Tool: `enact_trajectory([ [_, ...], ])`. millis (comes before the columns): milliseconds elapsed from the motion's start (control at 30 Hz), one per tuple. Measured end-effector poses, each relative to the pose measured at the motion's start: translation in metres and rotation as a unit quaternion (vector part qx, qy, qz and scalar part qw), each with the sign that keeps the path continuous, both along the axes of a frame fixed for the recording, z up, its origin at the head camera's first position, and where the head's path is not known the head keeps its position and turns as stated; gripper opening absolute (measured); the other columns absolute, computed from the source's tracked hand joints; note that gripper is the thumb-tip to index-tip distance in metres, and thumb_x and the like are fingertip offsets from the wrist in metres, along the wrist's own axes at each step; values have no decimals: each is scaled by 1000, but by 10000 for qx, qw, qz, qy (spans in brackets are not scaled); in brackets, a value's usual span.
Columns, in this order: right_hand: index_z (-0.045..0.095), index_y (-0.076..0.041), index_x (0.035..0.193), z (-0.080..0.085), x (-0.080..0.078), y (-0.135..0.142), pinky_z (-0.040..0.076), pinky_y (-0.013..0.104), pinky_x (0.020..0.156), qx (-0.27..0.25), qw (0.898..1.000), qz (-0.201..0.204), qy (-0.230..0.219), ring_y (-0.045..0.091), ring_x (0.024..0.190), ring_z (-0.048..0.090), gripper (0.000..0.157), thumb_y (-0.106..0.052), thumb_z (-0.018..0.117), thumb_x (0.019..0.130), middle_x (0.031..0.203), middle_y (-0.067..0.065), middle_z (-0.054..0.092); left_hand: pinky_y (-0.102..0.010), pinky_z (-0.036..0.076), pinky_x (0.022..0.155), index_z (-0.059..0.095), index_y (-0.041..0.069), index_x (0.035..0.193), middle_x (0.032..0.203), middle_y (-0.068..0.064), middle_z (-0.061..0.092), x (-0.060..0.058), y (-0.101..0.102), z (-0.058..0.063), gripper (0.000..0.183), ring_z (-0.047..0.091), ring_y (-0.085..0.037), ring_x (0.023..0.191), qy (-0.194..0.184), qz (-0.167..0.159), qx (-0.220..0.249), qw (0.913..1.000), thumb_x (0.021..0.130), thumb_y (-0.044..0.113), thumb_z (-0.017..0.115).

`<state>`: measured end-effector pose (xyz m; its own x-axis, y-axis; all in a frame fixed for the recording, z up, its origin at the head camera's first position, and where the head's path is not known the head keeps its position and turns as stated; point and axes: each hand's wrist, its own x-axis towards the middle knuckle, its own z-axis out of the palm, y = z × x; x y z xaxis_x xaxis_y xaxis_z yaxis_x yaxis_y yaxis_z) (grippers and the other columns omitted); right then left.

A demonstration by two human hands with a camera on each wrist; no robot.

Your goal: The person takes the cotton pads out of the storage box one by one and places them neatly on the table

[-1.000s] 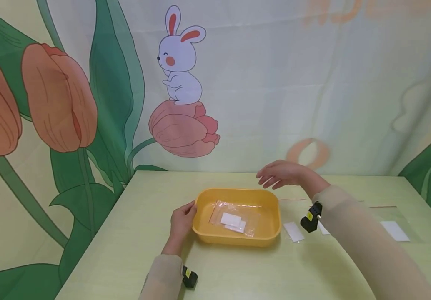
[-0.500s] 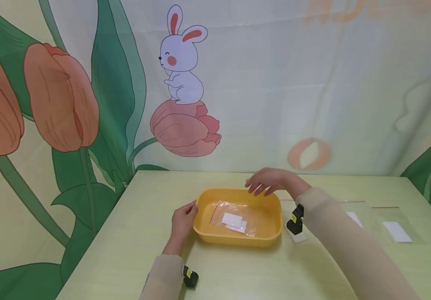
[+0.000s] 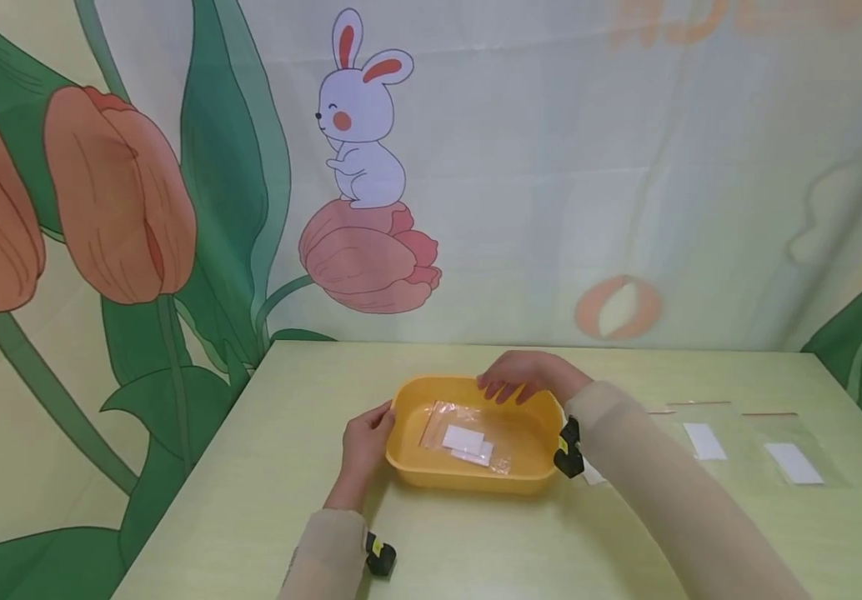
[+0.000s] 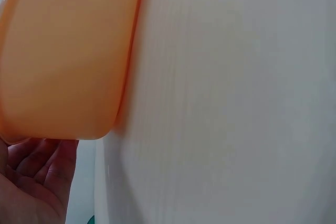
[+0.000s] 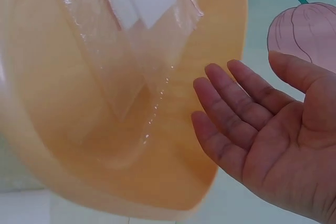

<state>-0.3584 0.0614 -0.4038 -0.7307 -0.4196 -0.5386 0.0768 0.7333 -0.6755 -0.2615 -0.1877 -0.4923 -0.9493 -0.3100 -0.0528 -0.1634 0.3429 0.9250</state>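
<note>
A yellow plastic tray stands on the table with clear zip bags inside, holding white cards. At its left end my left hand grips the wall; the left wrist view shows those fingers against the outside of the tray. My right hand hovers over the far right part of the rim, holding nothing. Its fingers are spread and slightly bent in the right wrist view, palm showing, beside the tray's wall. Whether it touches the rim I cannot tell.
Right of the tray, clear zip bags with white cards lie on the table, one in the middle and another farther right. A nearer card is partly hidden by my right wrist. A printed curtain hangs behind the table.
My right hand has moved left and down, from beyond the tray's far right corner to over its far rim. The left hand and the tray have stayed in place.
</note>
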Motion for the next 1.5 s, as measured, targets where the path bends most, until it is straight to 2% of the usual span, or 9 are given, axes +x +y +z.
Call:
enact_trajectory([
  [233,62,-1,135,-10,-2,-7,54,45,111,258,9996,61,-68,29,126,63,44,-31,55,104,136,14,67,-46,55,109,64,-1,135,139,-21,65,1,0,-1,35,60,-37,133,36,-11,14,10000,105,16,54],
  [467,56,0,141,-15,2,-14,50,48,116,392,9989,178,-206,32,138,56,48,-32,51,106,145,15,61,-46,55,109,64,-1,135,138,-21,65,1,0,0,35,61,-37,133,59,-5,-23,10000,105,16,54],
  [567,55,0,140,-17,4,-16,48,50,118,463,9985,182,-242,32,140,54,48,-33,51,106,144,15,61,-46,55,110,64,-1,135,138,-21,65,2,0,0,35,61,-36,133,59,5,-24,10000,105,16,55],
  [933,62,0,128,-19,6,-21,49,51,116,535,9983,82,-213,26,118,62,40,-32,55,104,116,11,67,-46,55,109,64,-1,135,138,-21,65,3,2,1,35,61,-37,133,58,77,0,10000,106,15,54],
  [1133,66,2,113,-21,6,-22,56,38,103,401,9986,9,-333,20,95,62,33,-28,58,102,96,7,66,-46,54,110,63,0,135,139,-21,65,3,1,1,35,60,-37,134,1,119,11,9999,106,16,54],
  [1267,68,2,111,-22,8,-24,58,32,93,525,9980,2,-365,19,88,60,31,-27,61,101,92,6,64,-46,54,110,63,0,136,139,-21,65,3,1,0,35,60,-37,134,-9,129,15,9999,106,16,54],
  [1500,69,-1,105,-24,9,-29,60,31,90,785,9966,136,-185,18,86,59,28,-28,62,100,89,5,63,-46,54,110,64,-1,135,138,-21,65,3,1,0,35,60,-37,134,71,115,-4,9999,106,16,54],
])
